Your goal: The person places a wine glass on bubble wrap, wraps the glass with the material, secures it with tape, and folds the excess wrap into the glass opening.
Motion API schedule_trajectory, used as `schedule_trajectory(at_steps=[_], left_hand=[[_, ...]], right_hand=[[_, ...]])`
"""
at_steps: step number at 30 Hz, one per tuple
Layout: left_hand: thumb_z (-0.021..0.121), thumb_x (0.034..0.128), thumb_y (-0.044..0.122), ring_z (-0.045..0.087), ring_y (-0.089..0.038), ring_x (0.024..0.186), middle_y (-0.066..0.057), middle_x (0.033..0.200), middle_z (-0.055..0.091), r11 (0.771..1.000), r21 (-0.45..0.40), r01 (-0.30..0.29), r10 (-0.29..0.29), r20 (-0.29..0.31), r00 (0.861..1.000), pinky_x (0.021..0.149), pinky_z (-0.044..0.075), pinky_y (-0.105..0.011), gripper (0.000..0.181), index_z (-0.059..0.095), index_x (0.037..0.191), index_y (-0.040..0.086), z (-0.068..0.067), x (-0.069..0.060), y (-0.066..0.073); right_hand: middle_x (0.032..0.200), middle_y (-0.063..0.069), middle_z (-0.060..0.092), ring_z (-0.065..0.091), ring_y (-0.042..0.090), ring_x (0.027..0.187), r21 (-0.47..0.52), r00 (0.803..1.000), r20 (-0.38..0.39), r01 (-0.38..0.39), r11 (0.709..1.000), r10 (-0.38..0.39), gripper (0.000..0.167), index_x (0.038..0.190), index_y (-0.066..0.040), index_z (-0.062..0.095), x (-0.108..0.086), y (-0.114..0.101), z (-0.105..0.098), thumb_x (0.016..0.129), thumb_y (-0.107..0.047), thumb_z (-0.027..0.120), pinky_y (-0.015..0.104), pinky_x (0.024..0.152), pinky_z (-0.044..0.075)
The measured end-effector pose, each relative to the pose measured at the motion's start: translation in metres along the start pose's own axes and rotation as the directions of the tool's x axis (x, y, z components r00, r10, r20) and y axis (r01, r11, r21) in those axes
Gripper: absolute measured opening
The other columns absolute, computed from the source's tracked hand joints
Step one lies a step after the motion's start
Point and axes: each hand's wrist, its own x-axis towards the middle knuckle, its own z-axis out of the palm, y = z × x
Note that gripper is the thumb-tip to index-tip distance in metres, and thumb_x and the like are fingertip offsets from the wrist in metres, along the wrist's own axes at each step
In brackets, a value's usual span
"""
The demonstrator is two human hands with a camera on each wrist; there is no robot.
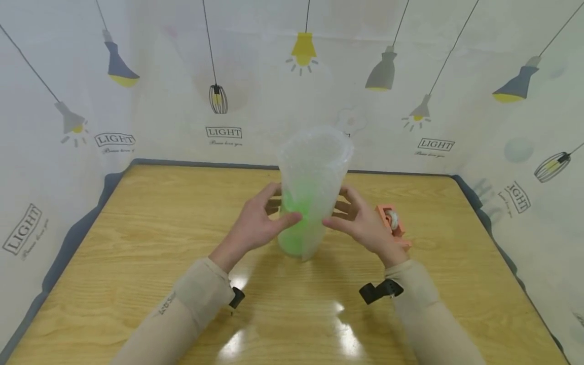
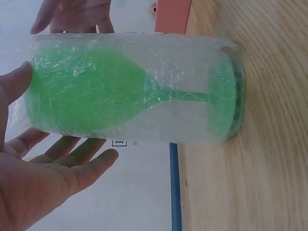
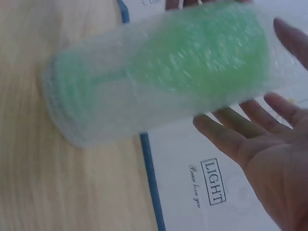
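Observation:
A green goblet (image 2: 96, 89) stands upright on the table inside a rolled sleeve of bubble wrap (image 1: 319, 167). The wrap rises past the cup and flares at its top; its loose edge runs down the near side. My left hand (image 1: 257, 220) holds the roll from the left, thumb on the near face and fingers toward the back. From the other side my right hand (image 1: 362, 225) holds it, thumb at the near right edge and fingers behind. Stem and round foot show through the plastic in the left wrist view.
An orange tape dispenser (image 1: 398, 230) with a roll of tape sits just beyond my right wrist. The wooden table (image 1: 182, 203) is bordered at the back and sides by a cloth (image 1: 264, 66) printed with lamps.

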Motion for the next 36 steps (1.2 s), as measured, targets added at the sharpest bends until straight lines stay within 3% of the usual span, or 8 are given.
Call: schedule_trajectory(at_steps=[3, 8, 12, 16, 23, 28, 32, 36], left_hand=[[0.078, 0.0926, 0.037, 0.057, -0.028, 0.132, -0.005, 0.14, 0.061, 1.0, 0.022, -0.005, 0.005, -0.002, 1.0, 0.111, 0.047, -0.056, 0.06, 0.053, 0.143, 0.019, -0.001, -0.001, 0.001], [0.082, 0.089, 0.036, 0.054, -0.025, 0.134, -0.003, 0.144, 0.058, 0.998, 0.051, -0.024, 0.026, -0.042, 0.999, 0.113, 0.044, -0.054, 0.07, 0.05, 0.148, 0.018, -0.002, -0.001, 0.004], [0.086, 0.0862, 0.031, 0.051, -0.022, 0.137, 0.0, 0.152, 0.051, 0.996, 0.008, -0.087, 0.088, -0.105, 0.991, 0.113, 0.044, -0.049, 0.08, 0.045, 0.155, 0.021, -0.003, -0.002, 0.005], [0.085, 0.0868, 0.024, 0.052, -0.019, 0.133, 0.003, 0.146, 0.054, 0.984, -0.031, -0.178, 0.17, -0.166, 0.971, 0.11, 0.047, -0.048, 0.072, 0.052, 0.15, 0.024, -0.004, -0.003, 0.003], [0.087, 0.0816, 0.008, 0.054, -0.019, 0.119, -0.004, 0.123, 0.061, 0.948, -0.009, -0.317, 0.299, -0.308, 0.903, 0.104, 0.049, -0.045, 0.045, 0.073, 0.124, 0.009, 0.0, -0.003, -0.003], [0.088, 0.0792, 0.003, 0.057, -0.021, 0.121, -0.009, 0.127, 0.066, 0.927, -0.005, -0.376, 0.344, -0.394, 0.852, 0.106, 0.049, -0.041, 0.036, 0.077, 0.113, 0.001, 0.005, -0.001, -0.004], [0.087, 0.0799, 0.002, 0.058, -0.019, 0.109, -0.011, 0.123, 0.068, 0.916, 0.012, -0.401, 0.362, -0.453, 0.815, 0.088, 0.051, -0.031, 0.029, 0.078, 0.107, -0.001, 0.012, 0.001, -0.006], [0.085, 0.082, 0.003, 0.053, -0.018, 0.087, -0.013, 0.102, 0.066, 0.912, 0.074, -0.404, 0.382, -0.517, 0.766, 0.07, 0.044, -0.027, 0.024, 0.076, 0.104, -0.003, 0.02, 0.002, -0.005]], right_hand=[[0.161, 0.004, 0.042, 0.048, 0.032, 0.143, -0.016, 0.998, 0.042, 0.049, 0.999, -0.048, 0.081, 0.162, -0.028, 0.033, 0.005, -0.002, -0.006, 0.096, -0.009, 0.074, 0.053, 0.11, 0.049], [0.154, 0.005, 0.053, 0.054, 0.024, 0.138, -0.011, 0.994, 0.022, 0.108, 0.994, -0.108, 0.075, 0.16, -0.026, 0.04, 0.01, -0.003, -0.001, 0.096, -0.008, 0.074, 0.047, 0.111, 0.049], [0.147, 0.005, 0.059, 0.059, 0.021, 0.131, -0.022, 0.995, -0.043, 0.094, 0.995, -0.095, 0.072, 0.157, -0.026, 0.045, 0.012, -0.003, 0.004, 0.094, -0.012, 0.077, 0.04, 0.103, 0.055], [0.143, 0.008, 0.062, 0.06, 0.023, 0.128, -0.003, 0.991, -0.075, 0.108, 0.994, -0.108, 0.068, 0.154, -0.018, 0.05, 0.016, -0.003, 0.009, 0.093, -0.008, 0.077, 0.044, 0.102, 0.056], [0.14, 0.01, 0.063, 0.06, 0.021, 0.126, -0.042, 0.985, -0.117, 0.126, 0.991, -0.13, 0.062, 0.149, -0.01, 0.053, 0.019, -0.003, 0.017, 0.092, -0.005, 0.077, 0.046, 0.101, 0.056], [0.136, 0.013, 0.064, 0.062, 0.021, 0.122, -0.047, 0.982, -0.141, 0.123, 0.991, -0.129, 0.059, 0.146, -0.007, 0.055, 0.019, -0.006, 0.024, 0.091, 0.0, 0.076, 0.042, 0.098, 0.059], [0.133, 0.013, 0.065, 0.063, 0.022, 0.12, -0.046, 0.977, -0.173, 0.122, 0.992, -0.128, 0.053, 0.14, -0.005, 0.059, 0.02, -0.007, 0.029, 0.09, 0.001, 0.076, 0.042, 0.097, 0.059], [0.134, 0.012, 0.066, 0.062, 0.024, 0.121, -0.062, 0.971, -0.203, 0.119, 0.991, -0.129, 0.05, 0.138, -0.005, 0.061, 0.021, -0.008, 0.032, 0.09, -0.002, 0.077, 0.044, 0.097, 0.059]])
